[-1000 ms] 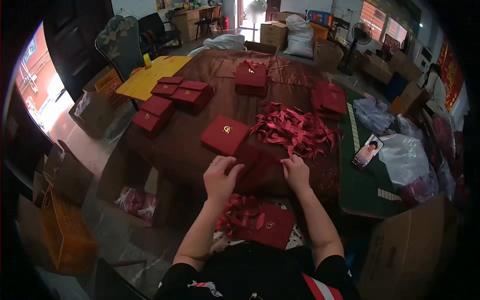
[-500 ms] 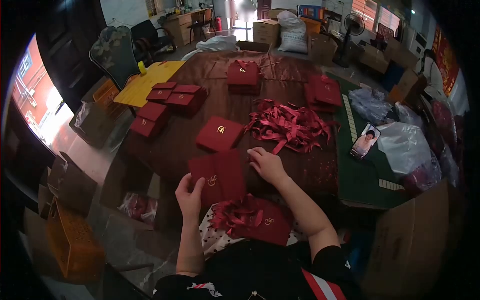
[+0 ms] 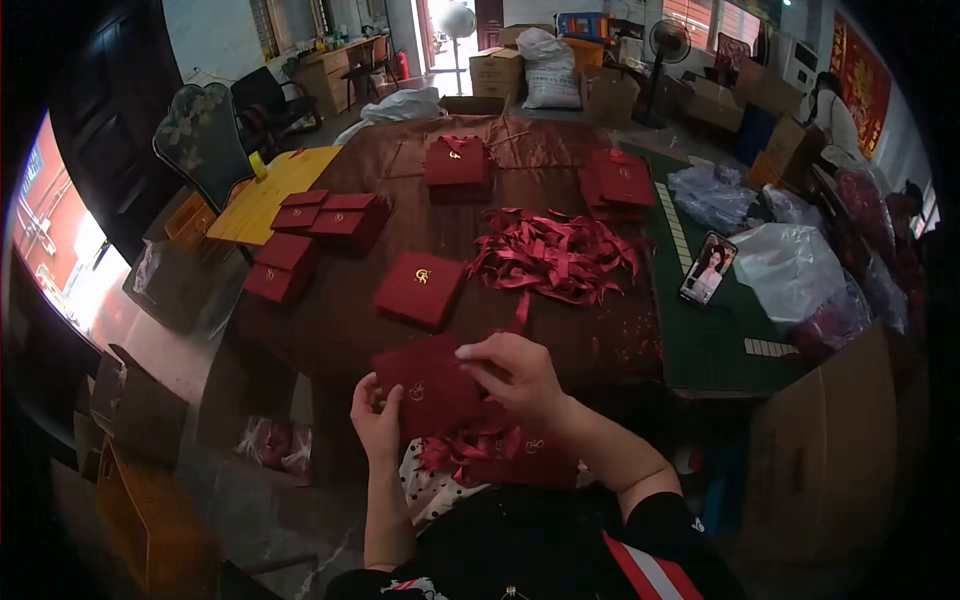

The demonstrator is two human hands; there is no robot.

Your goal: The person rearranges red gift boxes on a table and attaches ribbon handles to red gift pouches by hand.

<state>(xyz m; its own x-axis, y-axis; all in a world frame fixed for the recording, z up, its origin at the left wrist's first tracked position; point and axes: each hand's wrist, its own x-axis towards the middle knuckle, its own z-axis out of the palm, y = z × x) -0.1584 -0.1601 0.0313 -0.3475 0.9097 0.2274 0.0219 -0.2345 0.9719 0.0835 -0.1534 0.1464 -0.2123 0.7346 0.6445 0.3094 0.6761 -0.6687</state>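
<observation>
A dark red gift bag with a gold logo is held before me, gripped at its left edge by my left hand, thumb on the front. My right hand is at the bag's upper right edge, fingers pinched together; what lies between them is hidden. On my lap, below the held bag, are a bundle of red ribbons and another red bag. Beyond, on the table, a stack of red bags lies to the left of a big heap of red ribbons.
More red bag stacks stand on the brown-covered table at left, back and right. A phone rests on a green mat. Cardboard boxes and an orange crate flank me.
My right hand has moved left and down onto the upper right of the held bag. The bag appears tilted and narrower. My view has shifted slightly.
</observation>
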